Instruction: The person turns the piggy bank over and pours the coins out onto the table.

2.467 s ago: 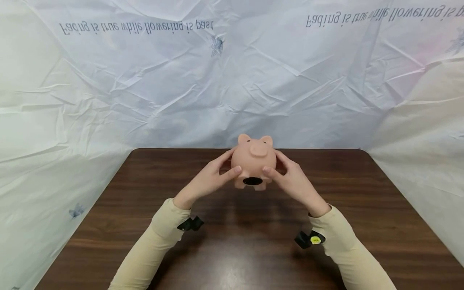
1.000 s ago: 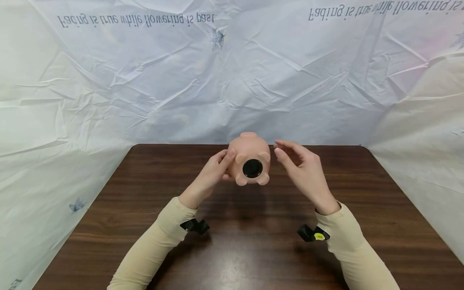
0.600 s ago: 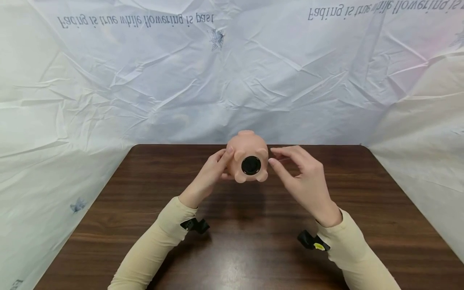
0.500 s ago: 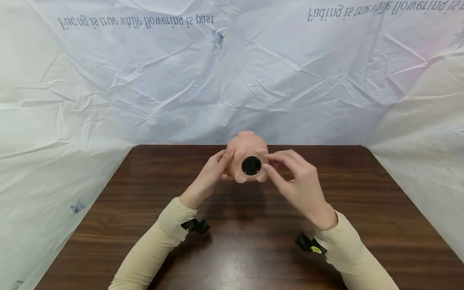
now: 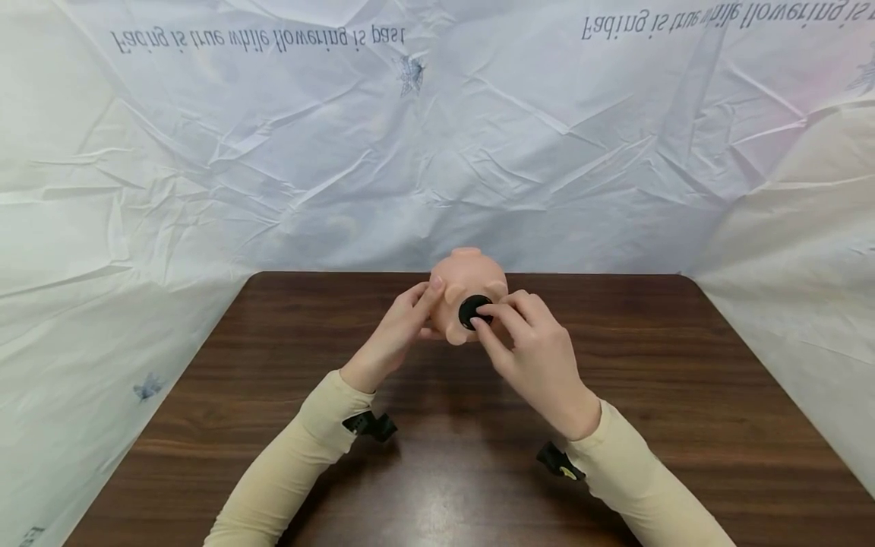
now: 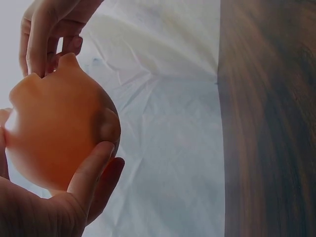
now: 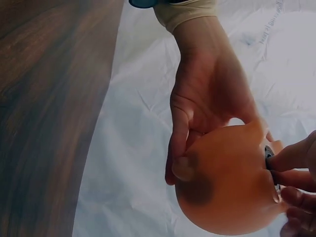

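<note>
My left hand (image 5: 390, 334) grips a pink piggy bank (image 5: 468, 267) by its side, thumb in front. The bank is held above the table, belly and stubby feet turned toward me. A round black stopper (image 5: 466, 310) sits in the belly, partly covered by my right hand (image 5: 540, 357). Thumb and fingertips of that hand pinch at the stopper's face. From the right wrist, the stopper (image 7: 269, 157) shows edge-on between the feet, with the fingers (image 7: 296, 155) on it. In the left wrist view the bank (image 6: 59, 123) hides the stopper.
A dark wood-grain table (image 5: 437, 471) with rounded far corners lies below. Behind and at both sides hangs a wrinkled white sheet (image 5: 307, 167) with printed lettering. A black camera strap (image 5: 369, 425) is on each sleeved wrist.
The bank has tipped from face toward me to belly toward me. My right hand let go of its side, moved off right, then came back left onto the stopper. The left hand kept its grip.
</note>
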The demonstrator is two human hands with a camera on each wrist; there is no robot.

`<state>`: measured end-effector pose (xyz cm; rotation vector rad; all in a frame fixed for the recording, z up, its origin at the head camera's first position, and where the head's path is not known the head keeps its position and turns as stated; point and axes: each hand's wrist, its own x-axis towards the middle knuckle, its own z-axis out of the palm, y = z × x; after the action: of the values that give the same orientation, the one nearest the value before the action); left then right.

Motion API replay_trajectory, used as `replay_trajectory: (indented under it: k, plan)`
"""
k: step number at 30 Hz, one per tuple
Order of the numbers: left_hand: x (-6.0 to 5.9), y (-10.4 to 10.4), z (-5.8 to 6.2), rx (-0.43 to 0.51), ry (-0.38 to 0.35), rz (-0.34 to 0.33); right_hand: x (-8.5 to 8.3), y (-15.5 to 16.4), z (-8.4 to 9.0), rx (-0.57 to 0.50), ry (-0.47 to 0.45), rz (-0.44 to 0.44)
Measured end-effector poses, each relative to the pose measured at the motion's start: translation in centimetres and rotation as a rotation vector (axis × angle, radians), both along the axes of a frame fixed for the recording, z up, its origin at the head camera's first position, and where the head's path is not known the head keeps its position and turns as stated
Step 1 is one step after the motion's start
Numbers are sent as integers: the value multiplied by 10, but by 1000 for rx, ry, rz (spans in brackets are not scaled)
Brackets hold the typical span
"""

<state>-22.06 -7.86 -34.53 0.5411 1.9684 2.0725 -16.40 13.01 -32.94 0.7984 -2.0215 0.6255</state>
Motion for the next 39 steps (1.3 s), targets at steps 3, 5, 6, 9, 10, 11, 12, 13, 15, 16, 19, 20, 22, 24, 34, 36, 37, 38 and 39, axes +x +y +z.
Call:
replay_trajectory:
  k: [3, 5, 6, 9, 10, 11, 12, 13, 15, 16, 19, 20, 22, 24, 34, 36, 37, 38, 39]
  plan:
    - [0, 1, 0, 3, -13, -14, 0, 0, -1, 3, 4, -24]
    - [0, 1, 0, -1, -14, -20, 0, -1, -2, 7, 11, -26]
    - [1, 1, 1, 0, -16, -23, -1, -1, -2, 8, 15, -23]
    - [1, 0, 1, -6, -16, -27, -2, -1, -1, 16, 32, -10]
    - [1, 0, 2, -8, -14, -28, -3, -1, -1, 19, 38, -4]
    - [1, -1, 2, -10, -15, -31, -3, -1, 0, 20, 45, 1]
    - [1, -1, 2, -11, -17, -33, -3, -1, 1, 21, 52, 7]
    - [1, 0, 2, -11, -17, -36, -4, -1, 1, 27, 57, 12]
    - [1, 0, 1, -12, -15, -37, -5, 0, 3, 39, 71, 20]
    - [1, 0, 1, -13, -14, -36, -6, 0, 3, 47, 77, 25]
    - [1, 0, 1, -18, -16, -34, -8, 1, 5, 78, 100, 38]
    - [0, -1, 1, -22, -14, -32, -9, 1, 5, 87, 107, 43]
    - [0, -1, 0, -27, -15, -29, -11, 2, 5, 112, 125, 55]
    - [0, -2, 0, -29, -16, -27, -13, 4, 5, 135, 145, 69]
    - [0, -2, -1, -55, -41, -50, -16, 15, 13, 312, 200, 138]
    - [0, -1, -1, -62, -52, -56, -15, 17, 16, 342, 216, 145]
    - [0, -1, 0, -65, -54, -60, -15, 17, 18, 352, 222, 151]
    - [0, -1, 0, -65, -54, -65, -14, 17, 20, 362, 230, 155]
    - [1, -1, 1, -65, -53, -68, -14, 18, 21, 371, 234, 160]
